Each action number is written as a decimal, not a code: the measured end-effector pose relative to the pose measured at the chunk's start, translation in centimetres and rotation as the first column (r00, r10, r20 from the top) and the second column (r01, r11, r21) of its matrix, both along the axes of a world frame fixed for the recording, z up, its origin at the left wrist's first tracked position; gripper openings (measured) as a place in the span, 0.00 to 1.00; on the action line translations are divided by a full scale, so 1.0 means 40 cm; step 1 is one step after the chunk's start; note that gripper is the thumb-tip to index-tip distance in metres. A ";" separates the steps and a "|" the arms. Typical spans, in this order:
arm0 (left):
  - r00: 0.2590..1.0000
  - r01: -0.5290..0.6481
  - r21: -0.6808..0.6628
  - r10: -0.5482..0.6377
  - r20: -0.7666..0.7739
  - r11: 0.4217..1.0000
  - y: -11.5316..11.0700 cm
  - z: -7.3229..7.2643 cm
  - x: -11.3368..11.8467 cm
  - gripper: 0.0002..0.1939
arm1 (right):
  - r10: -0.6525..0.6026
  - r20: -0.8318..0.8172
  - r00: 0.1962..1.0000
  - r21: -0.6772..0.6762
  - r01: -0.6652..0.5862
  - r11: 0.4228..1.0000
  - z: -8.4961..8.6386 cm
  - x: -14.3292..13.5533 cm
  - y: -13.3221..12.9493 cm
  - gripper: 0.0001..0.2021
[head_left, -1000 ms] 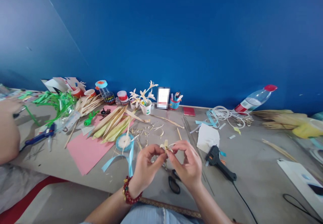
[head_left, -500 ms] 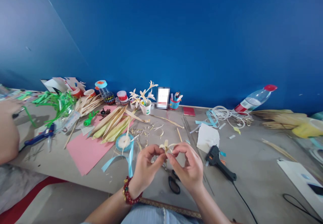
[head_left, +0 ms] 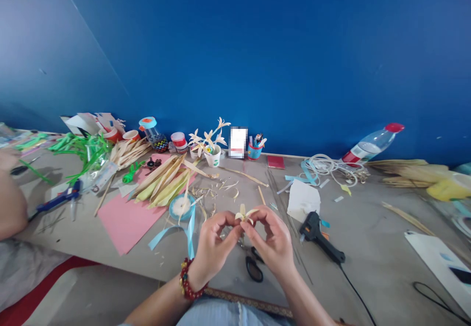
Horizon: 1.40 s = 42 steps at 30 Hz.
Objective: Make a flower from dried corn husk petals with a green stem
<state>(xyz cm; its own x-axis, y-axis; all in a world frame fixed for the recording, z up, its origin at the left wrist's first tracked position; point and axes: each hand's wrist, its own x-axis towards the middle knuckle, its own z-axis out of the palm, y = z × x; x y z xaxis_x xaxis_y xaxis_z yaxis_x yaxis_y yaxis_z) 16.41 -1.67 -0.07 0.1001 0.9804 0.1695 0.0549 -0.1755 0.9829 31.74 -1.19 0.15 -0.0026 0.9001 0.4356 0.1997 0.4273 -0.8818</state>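
Between my two hands is a small pale husk flower [head_left: 243, 212] with narrow curling petals. My left hand [head_left: 217, 238], with a red bead bracelet at the wrist, pinches its base from the left. From the other side my right hand [head_left: 273, 238] pinches it with thumb and forefinger. Below my hands lie black-handled scissors [head_left: 253, 268], partly hidden. A roll of light blue ribbon [head_left: 188, 212] lies left of my hands, its loose ends trailing over the table. Similar finished flowers [head_left: 208, 137] stand in a white paper cup [head_left: 212, 158] farther back.
Dried corn husks [head_left: 162, 184] lie on pink paper [head_left: 127, 223] to the left. A black glue gun [head_left: 322, 238] with its cord is on the right, near white paper [head_left: 303, 198]. A bottle [head_left: 371, 147] leans at the back. A co-worker's arm [head_left: 13, 198] is at far left.
My fingers have shifted slightly around the flower, and its petals now show more spread and upright. The co-worker's hand at far left has moved a little, lowering a green strip.
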 end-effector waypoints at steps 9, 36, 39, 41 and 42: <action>0.999 -0.035 0.030 0.035 0.009 0.999 0.001 -0.011 0.007 0.08 | 0.007 -0.041 0.999 -0.006 -0.008 1.000 -0.003 -0.002 -0.008 0.05; 0.864 0.202 -0.169 -0.095 0.494 0.965 0.007 0.000 0.023 0.09 | 0.075 -0.130 0.989 -0.028 -0.079 0.996 -0.009 0.001 -0.006 0.03; 0.841 0.217 -0.189 -0.086 0.534 0.958 0.009 0.007 0.024 0.10 | 0.097 -0.176 0.980 -0.052 -0.107 0.993 -0.011 0.001 -0.005 0.03; 0.832 0.232 -0.185 -0.097 0.546 0.955 0.009 0.006 0.023 0.09 | 0.116 -0.229 0.967 -0.067 -0.135 0.989 -0.007 0.001 -0.005 0.03; 0.828 0.241 -0.180 -0.106 0.551 0.954 0.009 0.004 0.021 0.09 | 0.132 -0.253 0.958 -0.073 -0.155 0.985 -0.004 0.001 -0.005 0.03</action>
<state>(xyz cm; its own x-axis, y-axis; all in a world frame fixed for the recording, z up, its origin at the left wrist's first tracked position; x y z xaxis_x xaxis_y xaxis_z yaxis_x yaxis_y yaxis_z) 17.26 -1.30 0.10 0.2337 0.9722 0.0171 -0.4949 0.1038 0.8627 31.76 -1.38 -0.01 -0.0375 0.9341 0.3551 -0.0862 0.3510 -0.9324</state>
